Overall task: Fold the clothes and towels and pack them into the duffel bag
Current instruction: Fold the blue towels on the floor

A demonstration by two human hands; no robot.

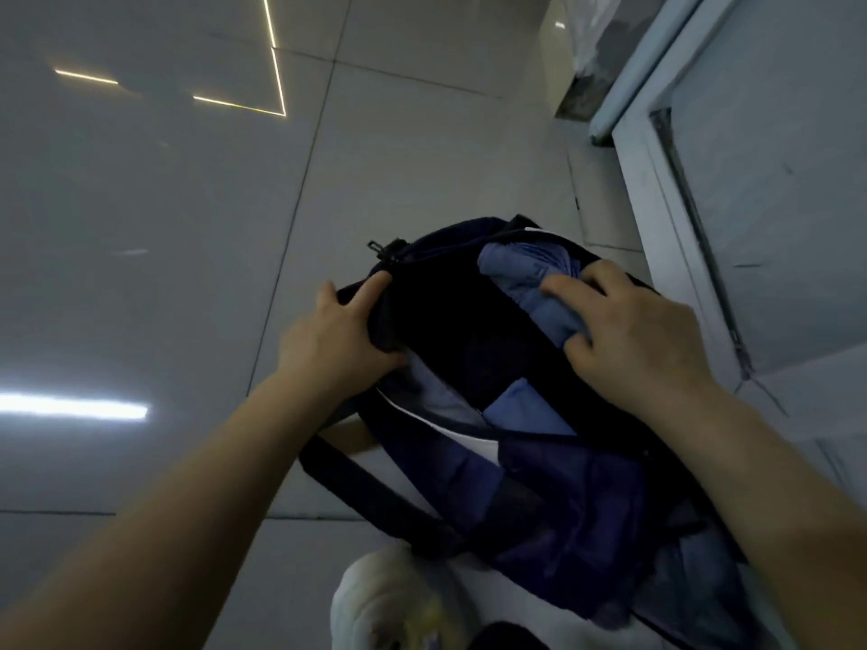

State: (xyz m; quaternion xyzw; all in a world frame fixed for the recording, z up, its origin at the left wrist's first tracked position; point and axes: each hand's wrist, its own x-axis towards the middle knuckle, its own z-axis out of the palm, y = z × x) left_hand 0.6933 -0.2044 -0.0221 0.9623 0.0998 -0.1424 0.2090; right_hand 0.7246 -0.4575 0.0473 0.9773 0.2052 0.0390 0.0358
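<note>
Left hand pinches the floppy rim of the dark navy fabric duffel bag on the tiled floor; right-hand fingers curl round the soft, light blue folded cloth inside the opening, which should squash down easily.

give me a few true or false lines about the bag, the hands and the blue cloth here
1. The left hand grips the dark rim of the duffel bag. True.
2. The right hand hangs in the air, touching nothing. False: its fingers curl round the blue cloth at the bag's opening.
3. The bag is zipped shut. False: it is open, with blue fabric showing inside.
4. The bag lies on a pale tiled floor. True.
5. A black strap runs out from the bag on the left hand's side. True.
</note>
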